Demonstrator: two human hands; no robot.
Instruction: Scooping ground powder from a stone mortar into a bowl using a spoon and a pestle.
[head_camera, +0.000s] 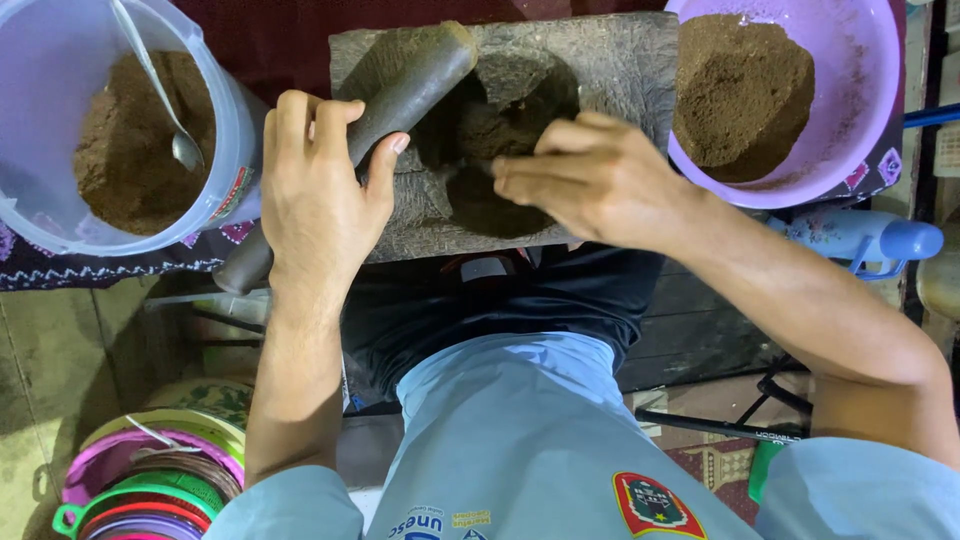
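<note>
At the left edge a clear tub (60, 215) with a spoon (160, 95) holds brown powder; the left hand (320, 195) grips the stone roller (395, 100) while the right hand (595, 180), fingers curled, gathers paste (500, 125) mid-slab (620, 65), and the purple bowl (870, 90) at right sits part full.

Right hand (600, 180) covering part of the dark paste (500, 125) on the grinding stone (620, 60), purple bowl (860, 150) and clear tub (230, 120) running off the top edge, left hand (320, 195) hiding the roller's (410, 85) middle

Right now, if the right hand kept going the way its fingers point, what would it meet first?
The right hand points left over the stone mortar. First in line would be the dark paste at its fingertips, then probably the pestle held by the left hand. Depth is hard to judge from above.
</note>
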